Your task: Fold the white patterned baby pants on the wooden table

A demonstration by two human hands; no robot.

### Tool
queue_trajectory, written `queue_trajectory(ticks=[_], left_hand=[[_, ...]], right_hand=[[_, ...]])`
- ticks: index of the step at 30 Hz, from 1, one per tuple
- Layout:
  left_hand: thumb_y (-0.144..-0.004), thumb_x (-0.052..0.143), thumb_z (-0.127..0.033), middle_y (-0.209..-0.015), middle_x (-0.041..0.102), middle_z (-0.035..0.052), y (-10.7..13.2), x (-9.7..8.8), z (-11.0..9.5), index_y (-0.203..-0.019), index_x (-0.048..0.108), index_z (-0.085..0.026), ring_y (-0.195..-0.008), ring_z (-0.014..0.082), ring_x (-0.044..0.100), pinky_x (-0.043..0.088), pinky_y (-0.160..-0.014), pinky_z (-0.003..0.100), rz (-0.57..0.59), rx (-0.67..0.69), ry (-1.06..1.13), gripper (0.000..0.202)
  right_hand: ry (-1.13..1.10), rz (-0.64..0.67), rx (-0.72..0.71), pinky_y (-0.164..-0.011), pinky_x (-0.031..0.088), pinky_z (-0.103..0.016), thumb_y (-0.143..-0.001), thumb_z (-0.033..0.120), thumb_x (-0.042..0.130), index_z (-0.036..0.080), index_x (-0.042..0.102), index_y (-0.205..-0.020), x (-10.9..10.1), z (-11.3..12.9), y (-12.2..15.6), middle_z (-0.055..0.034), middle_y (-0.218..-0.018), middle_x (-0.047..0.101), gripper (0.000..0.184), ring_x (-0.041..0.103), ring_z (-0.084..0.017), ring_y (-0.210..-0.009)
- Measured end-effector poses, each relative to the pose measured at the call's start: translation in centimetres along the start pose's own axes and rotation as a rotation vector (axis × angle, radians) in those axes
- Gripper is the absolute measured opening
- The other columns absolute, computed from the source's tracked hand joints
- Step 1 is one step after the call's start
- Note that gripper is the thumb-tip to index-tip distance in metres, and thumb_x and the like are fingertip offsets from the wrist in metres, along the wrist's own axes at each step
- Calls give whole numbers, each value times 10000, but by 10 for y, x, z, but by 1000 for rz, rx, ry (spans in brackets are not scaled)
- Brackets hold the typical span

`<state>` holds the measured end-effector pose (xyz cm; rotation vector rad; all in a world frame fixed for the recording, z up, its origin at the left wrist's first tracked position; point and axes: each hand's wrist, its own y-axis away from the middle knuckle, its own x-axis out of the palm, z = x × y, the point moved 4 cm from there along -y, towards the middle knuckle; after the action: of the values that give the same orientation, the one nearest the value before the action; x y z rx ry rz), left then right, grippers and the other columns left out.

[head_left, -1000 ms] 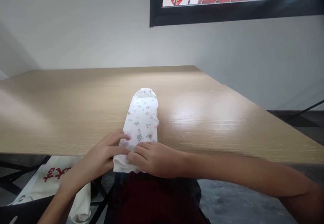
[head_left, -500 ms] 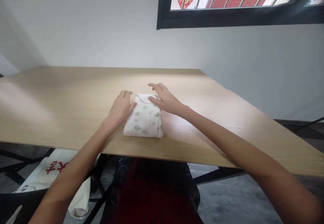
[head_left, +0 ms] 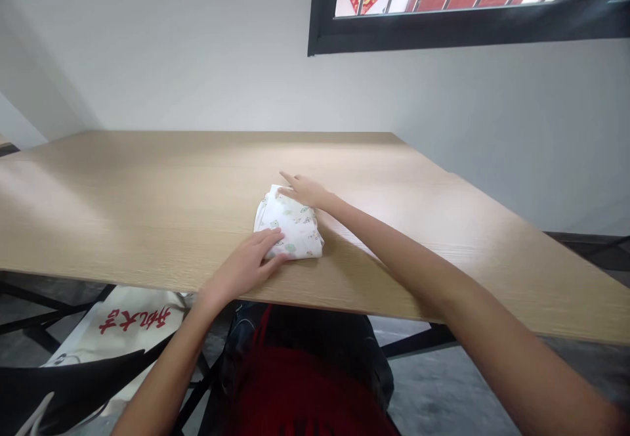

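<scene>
On the wooden table (head_left: 162, 226) lies a folded white garment (head_left: 296, 222) with a small green and brown print, perhaps a baby's shirt. It sits slightly turned, with layered edges showing on its left side. My left hand (head_left: 251, 262) rests at its near left corner, fingers stretched over the cloth and thumb along the front edge. At the far right corner, my right hand (head_left: 306, 192) has its thumb on the cloth and its index finger extended past the far edge. Part of that corner is hidden under the right hand.
Behind the table stands a pale wall (head_left: 207, 48) with a dark-framed, barred window (head_left: 443, 25). A cream cloth bag (head_left: 132, 321) with red characters hangs or lies below the table's front edge on the left, near a black chair part (head_left: 59, 383).
My left hand has moved from the garment's far left side to its near left corner. The garment has turned and shifted slightly right. My right hand stays near the far corner, lower than before.
</scene>
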<state>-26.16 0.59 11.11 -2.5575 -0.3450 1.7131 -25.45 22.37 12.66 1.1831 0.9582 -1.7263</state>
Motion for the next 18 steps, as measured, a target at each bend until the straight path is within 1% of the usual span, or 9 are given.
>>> queue_trajectory(ticks=[2, 4, 6, 8, 11, 13, 15, 16, 18], left_hand=[[-884, 407, -534, -1403, 382, 30, 13, -4, 1, -1325, 404, -228, -1285, 201, 335, 277, -1075, 361, 31, -29, 35, 537], [-826, 484, -579, -1396, 391, 32, 24, -9, -2, -1314, 423, -250, -1283, 230, 330, 280, -1066, 386, 52, -40, 29, 592], [-762, 562, -602, -1370, 425, 26, 34, -15, -7, -1277, 471, -294, -1279, 269, 325, 245, -1068, 439, 88, -25, 2, 607], [-709, 629, -594, -1349, 451, 9, 41, -19, -13, -1230, 515, -349, -1284, 295, 310, 179, -1075, 491, 158, 28, -6, 586], [-678, 725, -452, -1375, 416, -32, 48, -19, -20, -1227, 494, -421, -1305, 292, 278, 136, -1078, 508, 295, 130, 31, 597], [-711, 702, -247, -1402, 374, -48, 49, -16, -22, -1274, 430, -441, -1306, 269, 279, 165, -1078, 481, 322, 173, 49, 654], [-747, 567, -81, -1405, 371, -45, 47, -15, -21, -1304, 400, -419, -1280, 230, 323, 225, -1065, 432, 258, 161, 75, 673], [-757, 504, -44, -1388, 397, -38, 45, -15, -20, -1293, 428, -393, -1256, 210, 359, 266, -1048, 397, 216, 144, 105, 645], [-774, 435, -36, -1317, 485, -23, 40, -16, -18, -1186, 550, -318, -1185, 179, 442, 336, -1001, 328, 163, 120, 203, 513]], right_hand=[[59, -96, -100, -882, 377, -413, -938, 351, 365, 179, 287, -1406, -9, 4, 14, -155, -1270, 448, 505, 454, -284, -1084], [128, -164, -290, -956, 308, -446, -890, 216, 431, 189, 439, -1313, -14, 17, 41, -117, -1263, 465, 424, 407, -274, -1137], [103, -147, -468, -973, 288, -456, -858, 190, 481, 204, 575, -1161, -13, 33, 77, -90, -1175, 530, 317, 426, -252, -1113], [30, -110, -536, -970, 296, -467, -869, 229, 489, 193, 637, -1044, -12, 47, 116, -95, -1114, 558, 232, 461, -243, -1067], [-20, -82, -524, -1025, 236, -493, -870, 290, 499, 165, 609, -1101, -10, 64, 170, -115, -1158, 537, 285, 434, -257, -1120], [-42, -22, -509, -1040, 249, -475, -778, 357, 615, 138, 528, -1214, -7, 70, 195, -134, -1227, 496, 495, 384, -281, -1183], [-50, 6, -486, -1027, 296, -457, -660, 347, 711, 118, 440, -1292, -4, 69, 211, -162, -1307, 421, 725, 328, -306, -1236], [-53, -9, -465, -1016, 319, -449, -636, 303, 719, 109, 407, -1314, -3, 67, 215, -176, -1331, 390, 772, 312, -310, -1250], [-74, -69, -432, -988, 363, -426, -650, 208, 673, 94, 388, -1314, -1, 61, 218, -188, -1316, 404, 732, 349, -294, -1233]])
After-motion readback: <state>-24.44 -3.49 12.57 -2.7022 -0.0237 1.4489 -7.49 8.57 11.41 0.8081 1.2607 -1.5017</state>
